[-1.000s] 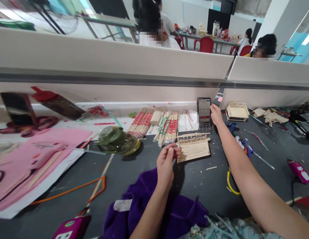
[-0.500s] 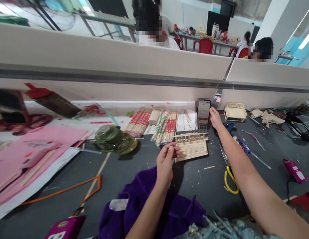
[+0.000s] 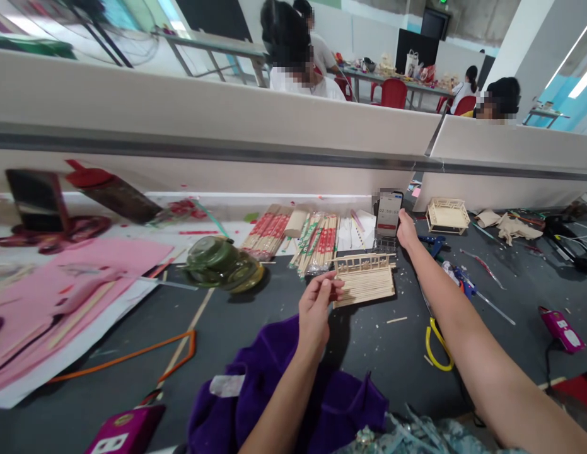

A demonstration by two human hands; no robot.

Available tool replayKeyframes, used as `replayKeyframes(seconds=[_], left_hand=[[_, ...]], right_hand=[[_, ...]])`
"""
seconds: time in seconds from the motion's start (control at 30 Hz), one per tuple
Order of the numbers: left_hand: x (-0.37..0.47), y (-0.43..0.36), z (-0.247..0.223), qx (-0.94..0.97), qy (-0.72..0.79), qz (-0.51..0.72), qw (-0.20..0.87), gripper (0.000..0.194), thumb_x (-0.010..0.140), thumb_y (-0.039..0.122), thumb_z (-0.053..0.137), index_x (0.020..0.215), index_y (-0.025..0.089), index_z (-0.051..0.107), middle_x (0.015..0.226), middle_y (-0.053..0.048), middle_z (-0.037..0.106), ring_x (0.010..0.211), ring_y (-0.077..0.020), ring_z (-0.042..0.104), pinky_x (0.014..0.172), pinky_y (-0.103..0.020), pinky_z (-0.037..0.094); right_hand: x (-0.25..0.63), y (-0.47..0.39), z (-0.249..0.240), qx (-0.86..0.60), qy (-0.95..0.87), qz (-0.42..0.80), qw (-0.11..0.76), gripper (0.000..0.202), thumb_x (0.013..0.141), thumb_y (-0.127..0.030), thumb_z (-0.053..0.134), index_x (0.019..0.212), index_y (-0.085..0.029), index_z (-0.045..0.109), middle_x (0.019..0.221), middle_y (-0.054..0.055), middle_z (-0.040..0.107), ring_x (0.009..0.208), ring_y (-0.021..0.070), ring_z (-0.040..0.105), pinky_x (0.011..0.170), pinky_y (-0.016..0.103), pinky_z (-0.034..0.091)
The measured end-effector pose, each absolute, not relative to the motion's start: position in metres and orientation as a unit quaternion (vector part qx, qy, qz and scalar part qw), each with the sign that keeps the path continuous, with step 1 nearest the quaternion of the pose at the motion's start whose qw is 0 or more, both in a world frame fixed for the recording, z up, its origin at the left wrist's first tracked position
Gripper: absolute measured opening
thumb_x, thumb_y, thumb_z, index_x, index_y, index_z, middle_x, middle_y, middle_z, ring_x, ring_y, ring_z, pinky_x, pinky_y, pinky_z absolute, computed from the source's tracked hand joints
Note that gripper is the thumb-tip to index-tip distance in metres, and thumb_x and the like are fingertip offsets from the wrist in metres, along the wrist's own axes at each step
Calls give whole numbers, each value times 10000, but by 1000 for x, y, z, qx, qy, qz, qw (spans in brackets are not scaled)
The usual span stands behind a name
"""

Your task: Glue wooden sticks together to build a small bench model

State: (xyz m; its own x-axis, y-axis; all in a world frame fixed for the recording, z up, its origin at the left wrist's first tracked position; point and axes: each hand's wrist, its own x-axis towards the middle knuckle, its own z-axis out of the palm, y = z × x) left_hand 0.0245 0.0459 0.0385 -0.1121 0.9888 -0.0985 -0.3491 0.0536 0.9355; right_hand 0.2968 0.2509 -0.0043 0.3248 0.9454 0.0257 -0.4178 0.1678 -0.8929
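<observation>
My left hand [image 3: 314,309] is closed with thumb and fingers at the left end of a small model made of bamboo sticks [image 3: 366,285]. That model has a flat slatted panel and a little railing along its far edge. Beyond it, a phone [image 3: 388,214] with a timer on its screen stands upright in a black wire holder [image 3: 385,243]. Around the phone's right edge are the fingers of my right hand [image 3: 406,230], partly hidden from me. Yellow-handled scissors [image 3: 437,347] lie by my right forearm, with a loose stick piece [image 3: 396,320] nearby.
Packs of bamboo sticks [image 3: 316,246] lie behind the model. To the left are a green glass jar [image 3: 222,263], a hot glue gun [image 3: 87,293] on pink paper and a purple cloth [image 3: 260,372]. Another stick model [image 3: 447,215] stands right. A partition [image 3: 227,120] separates people beyond.
The view has shifted slightly, so things at the left sit a little further right. Both hands keep nearly the same places at the stick model and the phone.
</observation>
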Motion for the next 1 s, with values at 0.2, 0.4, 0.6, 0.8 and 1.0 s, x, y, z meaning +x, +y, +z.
replayKeyframes(seconds=[0.2, 0.4, 0.6, 0.8, 1.0], left_hand=[[23, 46, 39, 348, 452, 597, 564, 455, 784, 548, 815, 1020, 169, 724, 830, -46, 734, 669, -131, 637, 648, -265, 531], [25, 48, 33, 341, 455, 596, 568, 467, 765, 551, 826, 1018, 171, 727, 829, -41, 736, 660, -119, 630, 640, -244, 526], [28, 45, 35, 343, 447, 597, 571, 487, 767, 568, 823, 1037, 172, 731, 828, -39, 732, 668, -116, 638, 650, -241, 531], [28, 41, 36, 345, 447, 600, 567, 498, 766, 578, 818, 1035, 168, 729, 828, -38, 729, 661, -122, 637, 644, -249, 529], [25, 37, 37, 344, 442, 606, 565, 510, 745, 585, 831, 1016, 164, 732, 818, -54, 744, 661, -128, 641, 628, -244, 516]], right_hand=[[308, 247, 2, -412, -310, 491, 702, 362, 868, -550, 713, 927, -194, 682, 955, 65, 810, 1094, 224, 732, 967, 436, 594], [313, 239, 3, -420, -302, 485, 705, 306, 869, -502, 724, 925, -204, 681, 980, 55, 810, 1101, 216, 729, 966, 417, 596], [309, 235, 0, -426, -280, 499, 701, 323, 892, -504, 693, 986, -195, 682, 985, 63, 812, 1081, 219, 738, 954, 432, 608], [308, 231, 2, -442, -260, 498, 699, 358, 888, -556, 690, 891, -199, 666, 907, 70, 809, 1047, 237, 749, 931, 442, 622], [310, 227, 10, -460, -261, 490, 693, 361, 904, -564, 659, 816, -215, 630, 794, 52, 790, 932, 234, 764, 880, 421, 635]])
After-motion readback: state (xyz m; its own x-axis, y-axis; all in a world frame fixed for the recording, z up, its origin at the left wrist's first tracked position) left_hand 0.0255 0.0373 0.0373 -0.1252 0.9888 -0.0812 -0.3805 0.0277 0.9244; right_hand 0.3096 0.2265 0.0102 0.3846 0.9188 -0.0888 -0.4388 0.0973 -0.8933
